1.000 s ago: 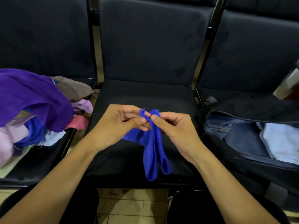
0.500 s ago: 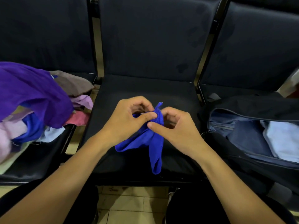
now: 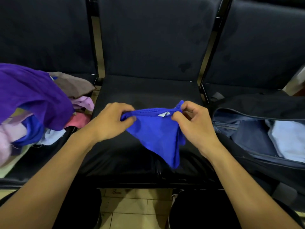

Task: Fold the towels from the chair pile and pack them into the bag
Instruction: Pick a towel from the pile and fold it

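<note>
A small bright blue towel (image 3: 158, 136) hangs above the middle chair seat (image 3: 148, 90), its top edge stretched between my hands. My left hand (image 3: 110, 123) pinches the left corner, and my right hand (image 3: 193, 123) pinches the right corner beside a small white label. The cloth droops to a point below. A pile of towels (image 3: 33, 103), purple on top with pink, brown and blue ones under it, lies on the left chair. An open dark bag (image 3: 257, 129) sits on the right chair with a pale blue folded cloth (image 3: 288, 138) inside.
Three dark padded chairs stand in a row with metal frame bars between them. Tiled floor (image 3: 132, 209) shows below the seat edge, between my dark-clad knees. A pale object (image 3: 297, 83) peeks in at the far right.
My hands were close together, bunching the blue towel. They have moved apart, and the towel's top edge is now spread out between them.
</note>
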A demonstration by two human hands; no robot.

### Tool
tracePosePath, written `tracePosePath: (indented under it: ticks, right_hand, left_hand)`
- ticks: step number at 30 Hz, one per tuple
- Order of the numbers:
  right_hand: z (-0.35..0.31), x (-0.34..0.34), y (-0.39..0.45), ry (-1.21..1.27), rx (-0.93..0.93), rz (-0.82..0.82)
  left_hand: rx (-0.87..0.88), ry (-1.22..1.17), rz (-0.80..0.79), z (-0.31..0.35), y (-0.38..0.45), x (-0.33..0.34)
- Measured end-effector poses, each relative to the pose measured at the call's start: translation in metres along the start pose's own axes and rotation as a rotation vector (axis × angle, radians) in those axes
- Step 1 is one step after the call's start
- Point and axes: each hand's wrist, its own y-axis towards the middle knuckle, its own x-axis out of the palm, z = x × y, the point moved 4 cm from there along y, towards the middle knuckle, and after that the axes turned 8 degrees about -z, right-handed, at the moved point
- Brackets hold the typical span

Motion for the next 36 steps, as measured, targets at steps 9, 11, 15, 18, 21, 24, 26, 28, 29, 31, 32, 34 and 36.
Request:
tracePosePath:
  ticks: [9,11,15,18,21,24,26,28,29,31,32,34,36]
  right_hand:
    - [0.004,-0.010,0.008,-0.039,-0.045,0.083]
    - [0.006,-0.005,0.009,0.066,-0.001,0.024]
    - [0.007,0.001,0.005,0.419,0.190,0.058]
    - [0.018,0.006,0.000,0.634,0.534,-0.077]
    - [0.022,0.017,-0.004,0.677,0.601,-0.273]
    - [0.021,0.022,0.001,0.483,0.422,-0.242]
    - [0.020,0.017,0.005,0.369,0.343,-0.155]
    - [0.019,0.010,0.011,0.256,0.295,-0.091]
    - [0.018,0.008,0.012,0.204,0.273,-0.072]
    - [0.018,0.005,0.014,0.167,0.251,-0.052]
    - [0.019,0.005,0.015,0.163,0.248,-0.051]
    - [0.021,0.001,0.014,0.152,0.259,-0.054]
    - [0.023,-0.005,0.013,0.154,0.266,-0.081]
  left_hand:
    - [0.149,-0.312,0.285,0.015,-0.003,-0.020]
    - [0.131,-0.361,0.350,0.019,-0.004,-0.020]
    - [-0.087,-0.761,0.349,0.022,-0.004,-0.008]
    - [-0.387,-1.192,0.167,0.019,-0.004,0.010]
    - [-0.484,-1.550,0.114,0.017,-0.004,0.016]
    - [-0.473,-1.596,0.067,0.016,0.000,0.016]
    - [-0.444,-1.404,0.074,0.014,0.003,0.017]
    - [-0.374,-1.117,0.189,0.012,0.005,0.016]
    - [-0.329,-0.965,0.259,0.012,0.005,0.016]
    - [-0.250,-0.846,0.351,0.015,0.005,0.020]
    - [-0.233,-0.858,0.362,0.016,0.005,0.023]
    - [-0.196,-0.909,0.336,0.019,0.004,0.028]
    - [-0.132,-0.970,0.287,0.022,0.000,0.035]
